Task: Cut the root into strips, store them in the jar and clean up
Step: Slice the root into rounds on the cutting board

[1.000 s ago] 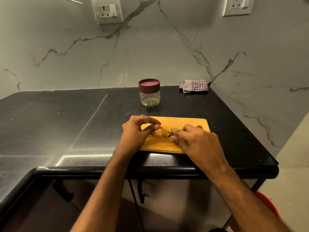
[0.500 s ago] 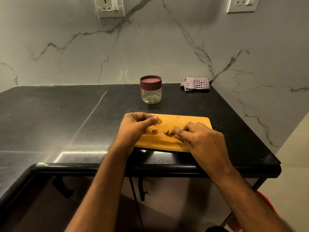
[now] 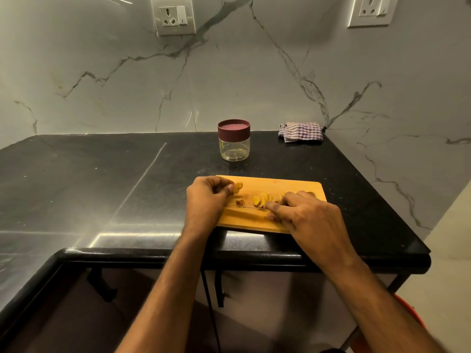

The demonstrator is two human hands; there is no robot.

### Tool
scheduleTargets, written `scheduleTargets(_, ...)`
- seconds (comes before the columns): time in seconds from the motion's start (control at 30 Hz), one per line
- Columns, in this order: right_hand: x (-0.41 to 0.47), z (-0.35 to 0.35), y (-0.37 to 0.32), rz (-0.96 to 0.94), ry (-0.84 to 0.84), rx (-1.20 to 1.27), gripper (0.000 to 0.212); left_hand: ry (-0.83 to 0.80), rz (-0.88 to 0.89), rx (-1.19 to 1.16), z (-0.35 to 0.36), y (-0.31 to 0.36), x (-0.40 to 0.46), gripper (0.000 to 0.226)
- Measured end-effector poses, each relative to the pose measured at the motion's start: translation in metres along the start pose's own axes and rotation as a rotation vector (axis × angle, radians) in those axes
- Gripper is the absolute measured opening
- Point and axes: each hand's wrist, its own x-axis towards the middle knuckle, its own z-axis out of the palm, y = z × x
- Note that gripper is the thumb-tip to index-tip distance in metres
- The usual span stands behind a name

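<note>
- The black worktop runs from the left edge to the marble corner on the right.
- The left hand lies on the left end of the wooden cutting board, thumb and fingers pinching a yellow root piece.
- A clear jar with a maroon lid on stands behind the board, apart from it.
- A thin knife blade lies flat across the board between the two hands; a small brown scrap sits just beside it.
- Cut root slices lie fanned out mid-board.
- The right hand is curled over the right part of the board, seemingly around the knife handle, though the handle itself is hidden.
- A checked cloth lies bunched in the far right corner against the wall.
</note>
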Motion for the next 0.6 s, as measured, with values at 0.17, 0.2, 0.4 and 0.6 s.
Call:
scheduleTargets(0.17,0.000,0.000,0.001,0.035,-0.022,-0.036,0.029,-0.013,-0.001,0.042,0.000,0.000,0.000,0.013)
scheduleTargets(0.2,0.000,-0.001,0.001,0.042,-0.007,-0.035,0.029,-0.002,0.008,0.049,0.000,0.000,-0.001,0.012)
scheduleTargets(0.4,0.003,-0.003,-0.005,0.141,0.051,0.025,0.033,0.085,0.096,0.042,-0.004,-0.004,-0.005,0.009)
scheduleTargets(0.6,0.006,0.001,-0.003,0.211,0.024,-0.015,0.030,0.016,0.135,0.344,-0.002,-0.001,-0.014,0.030)
